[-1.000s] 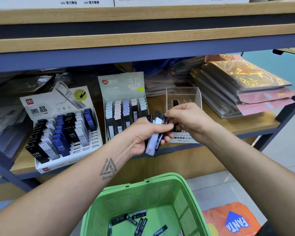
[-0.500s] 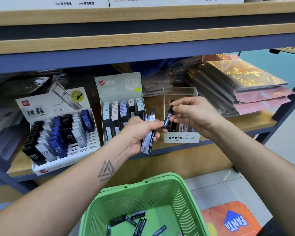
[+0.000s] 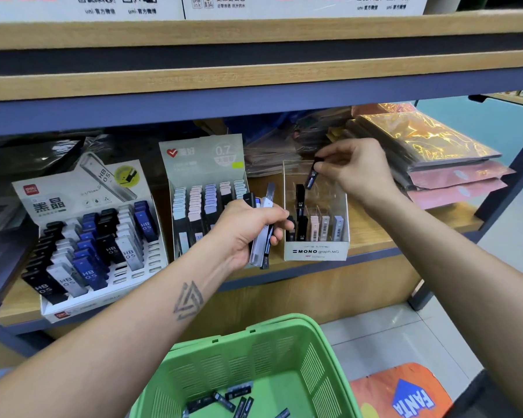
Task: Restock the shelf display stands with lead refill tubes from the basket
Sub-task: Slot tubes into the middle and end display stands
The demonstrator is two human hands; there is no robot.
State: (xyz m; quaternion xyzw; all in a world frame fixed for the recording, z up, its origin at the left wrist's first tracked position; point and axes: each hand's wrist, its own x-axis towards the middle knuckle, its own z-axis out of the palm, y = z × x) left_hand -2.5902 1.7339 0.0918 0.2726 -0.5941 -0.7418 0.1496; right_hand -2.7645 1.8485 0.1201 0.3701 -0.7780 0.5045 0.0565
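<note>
The right hand (image 3: pixel 355 170) pinches a single dark lead refill tube (image 3: pixel 312 176) between thumb and fingertips. The tube is tilted, with its lower end over the rear rows of the clear MONO display stand (image 3: pixel 316 251). Whether the tube end touches the stand cannot be told.

The left hand (image 3: pixel 248 230) is clenched round a bundle of lead refill tubes (image 3: pixel 261 236), dark, blue and pale ones together. The bundle stands roughly upright in the fist, with ends protruding above and below it. This hand is at 9 o'clock of the clear stand, just beside its left wall.

The clear stand sits on the wooden shelf (image 3: pixel 372 233). Its front row holds dark, pink and grey tubes; one dark tube stands in a row behind.

At 9 o'clock of the left hand is the grey 0.7 display stand (image 3: pixel 204 164), loaded with pastel-capped tubes. Further toward 9 o'clock is the white HB 0.5 display stand (image 3: pixel 73 194), loaded with black, white and blue tubes.

At 3 o'clock of the right hand lies a stack of plastic-wrapped packs (image 3: pixel 435 158), gold on top and pink below.

The green basket (image 3: pixel 284 351) is at 6 o'clock of both hands, below the shelf. Several loose dark tubes (image 3: pixel 224 401) lie on its floor. An orange pack (image 3: pixel 405 396) lies at 3 o'clock of the basket.
</note>
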